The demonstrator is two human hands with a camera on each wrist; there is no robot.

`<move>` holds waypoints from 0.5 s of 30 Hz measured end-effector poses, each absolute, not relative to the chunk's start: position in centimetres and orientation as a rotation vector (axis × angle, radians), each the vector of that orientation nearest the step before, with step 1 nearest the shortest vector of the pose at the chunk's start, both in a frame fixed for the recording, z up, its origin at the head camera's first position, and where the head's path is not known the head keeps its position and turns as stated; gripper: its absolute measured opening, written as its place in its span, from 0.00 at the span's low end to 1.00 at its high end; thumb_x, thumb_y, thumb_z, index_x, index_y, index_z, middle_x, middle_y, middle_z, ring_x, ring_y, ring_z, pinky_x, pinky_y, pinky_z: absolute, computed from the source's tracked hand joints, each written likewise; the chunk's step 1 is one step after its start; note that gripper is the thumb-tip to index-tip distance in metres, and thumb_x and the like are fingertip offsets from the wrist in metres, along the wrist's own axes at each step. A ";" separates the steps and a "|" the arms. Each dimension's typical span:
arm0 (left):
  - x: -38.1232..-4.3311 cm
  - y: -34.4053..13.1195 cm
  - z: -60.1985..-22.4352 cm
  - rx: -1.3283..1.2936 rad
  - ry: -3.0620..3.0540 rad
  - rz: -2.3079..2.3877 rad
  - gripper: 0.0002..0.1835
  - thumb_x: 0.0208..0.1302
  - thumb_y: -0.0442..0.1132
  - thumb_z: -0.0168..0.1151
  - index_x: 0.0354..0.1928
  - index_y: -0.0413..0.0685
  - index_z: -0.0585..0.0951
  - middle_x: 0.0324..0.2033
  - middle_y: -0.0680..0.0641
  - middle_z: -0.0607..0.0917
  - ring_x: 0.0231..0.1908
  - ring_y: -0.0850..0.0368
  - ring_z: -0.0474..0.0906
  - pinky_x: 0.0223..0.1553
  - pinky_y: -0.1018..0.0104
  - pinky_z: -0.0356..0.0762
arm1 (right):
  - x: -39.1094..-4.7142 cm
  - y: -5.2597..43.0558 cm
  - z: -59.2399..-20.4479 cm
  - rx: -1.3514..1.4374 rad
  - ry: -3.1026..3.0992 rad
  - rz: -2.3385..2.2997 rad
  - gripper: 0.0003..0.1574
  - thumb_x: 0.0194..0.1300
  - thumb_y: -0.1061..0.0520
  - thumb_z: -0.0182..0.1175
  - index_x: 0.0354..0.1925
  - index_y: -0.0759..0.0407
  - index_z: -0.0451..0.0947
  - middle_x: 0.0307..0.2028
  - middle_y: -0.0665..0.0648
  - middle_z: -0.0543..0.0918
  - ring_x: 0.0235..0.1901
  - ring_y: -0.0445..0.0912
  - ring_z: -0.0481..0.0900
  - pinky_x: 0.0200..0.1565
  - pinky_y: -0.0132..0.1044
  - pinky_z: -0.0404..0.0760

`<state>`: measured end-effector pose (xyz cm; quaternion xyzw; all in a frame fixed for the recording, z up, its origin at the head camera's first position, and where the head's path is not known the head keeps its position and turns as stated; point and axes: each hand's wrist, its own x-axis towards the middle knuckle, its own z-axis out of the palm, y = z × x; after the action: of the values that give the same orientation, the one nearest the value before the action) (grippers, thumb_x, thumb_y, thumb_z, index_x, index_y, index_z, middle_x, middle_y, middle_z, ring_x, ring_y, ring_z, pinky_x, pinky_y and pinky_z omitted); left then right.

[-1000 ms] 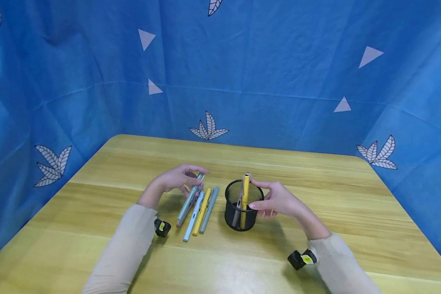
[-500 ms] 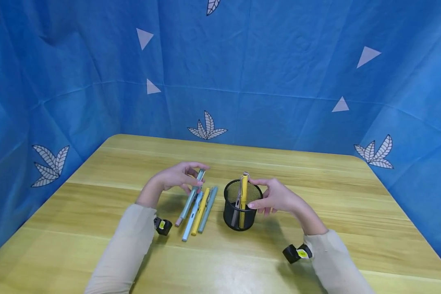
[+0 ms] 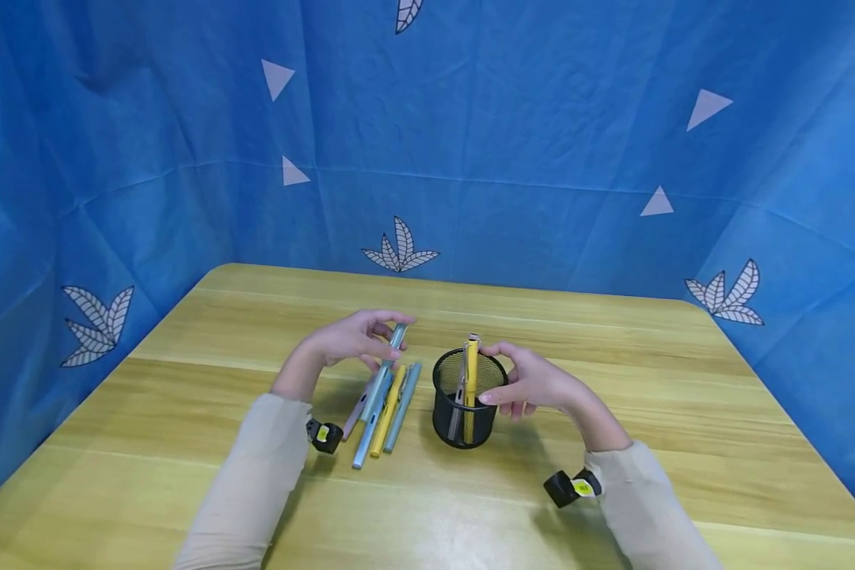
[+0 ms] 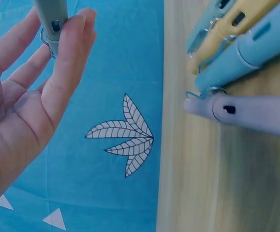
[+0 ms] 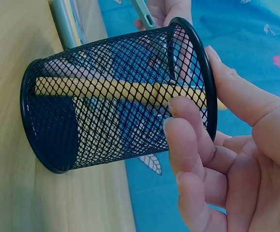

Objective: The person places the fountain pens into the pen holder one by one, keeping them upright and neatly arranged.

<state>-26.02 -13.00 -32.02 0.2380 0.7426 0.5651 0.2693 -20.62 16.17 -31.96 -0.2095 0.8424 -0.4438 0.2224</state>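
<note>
Pale green pen (image 4: 51, 17) is pinched near its clip end by the left hand (image 3: 356, 336), with the thumb and fingers close round it. The pen leans, with its low end out over the light blue pen (image 3: 369, 435); whether the two touch, one cannot tell. Holding it by the top perhaps leaves the rest of it free.

The right hand (image 3: 534, 381) holds the rim of the black mesh cup (image 3: 482, 428), with finger and thumb set apart on it. That is likely so the cup does not slide or tip. The cup stands upright, and in it a yellow pen (image 3: 472, 372) and a greyish purple pen (image 3: 459, 397) lean side by side with their clips up.

Between the left hand and the cup, four pens lie on the wooden table (image 3: 648, 396): a lilac one (image 3: 357, 410), the light blue one, a yellow one (image 3: 388, 417) and a teal one (image 3: 402, 408). They all point much the same way, maybe so each top is easy to reach.

No brand name can be read on any pen. Each wrist wears a small black camera; the right camera (image 3: 561, 489) has a yellow sticker (image 3: 583, 488), but its writing is too tiny to read. Behind the table hangs blue cloth (image 3: 541, 119) with white leaves and triangles.
</note>
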 end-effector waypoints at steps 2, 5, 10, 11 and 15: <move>-26.1 -12.7 -31.9 0.655 2.010 1.522 0.33 0.55 0.27 0.58 0.64 0.45 0.61 0.44 0.38 0.74 0.39 0.32 0.73 0.29 0.57 0.78 | -20.6 16.2 -31.9 -0.571 2.331 -1.217 0.46 0.55 0.58 0.63 0.64 0.65 0.50 0.18 0.62 0.78 0.16 0.56 0.77 0.16 0.40 0.73; -26.2 -12.4 -31.8 0.674 2.024 1.533 0.35 0.54 0.25 0.58 0.64 0.46 0.60 0.44 0.38 0.74 0.39 0.35 0.75 0.30 0.56 0.78 | -20.7 16.1 -31.8 -0.572 2.339 -1.204 0.46 0.55 0.58 0.63 0.64 0.65 0.50 0.17 0.62 0.78 0.16 0.55 0.77 0.15 0.38 0.71; -26.3 -11.7 -31.5 0.704 2.022 1.576 0.36 0.55 0.23 0.57 0.65 0.46 0.59 0.46 0.38 0.74 0.35 0.45 0.79 0.32 0.53 0.78 | -20.7 16.1 -32.0 -0.590 2.344 -1.202 0.45 0.55 0.58 0.63 0.64 0.67 0.50 0.16 0.61 0.78 0.16 0.57 0.77 0.14 0.37 0.71; -26.3 -11.5 -31.5 0.707 2.026 1.582 0.36 0.55 0.23 0.57 0.65 0.46 0.59 0.46 0.39 0.74 0.34 0.46 0.79 0.33 0.51 0.77 | -20.7 16.1 -32.0 -0.592 2.346 -1.201 0.45 0.55 0.58 0.63 0.64 0.67 0.50 0.16 0.60 0.78 0.16 0.57 0.76 0.15 0.38 0.71; -26.3 -11.1 -31.4 0.711 2.044 1.612 0.35 0.56 0.23 0.56 0.65 0.47 0.59 0.47 0.39 0.74 0.37 0.41 0.78 0.33 0.52 0.78 | -20.6 16.1 -31.9 -0.591 2.356 -1.187 0.46 0.55 0.57 0.63 0.64 0.66 0.50 0.16 0.59 0.78 0.16 0.53 0.77 0.15 0.40 0.72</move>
<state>-26.34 -11.05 -31.38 0.2570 0.7389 0.5828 0.2197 -20.65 16.05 -31.91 -0.2135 0.8507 -0.4284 0.2171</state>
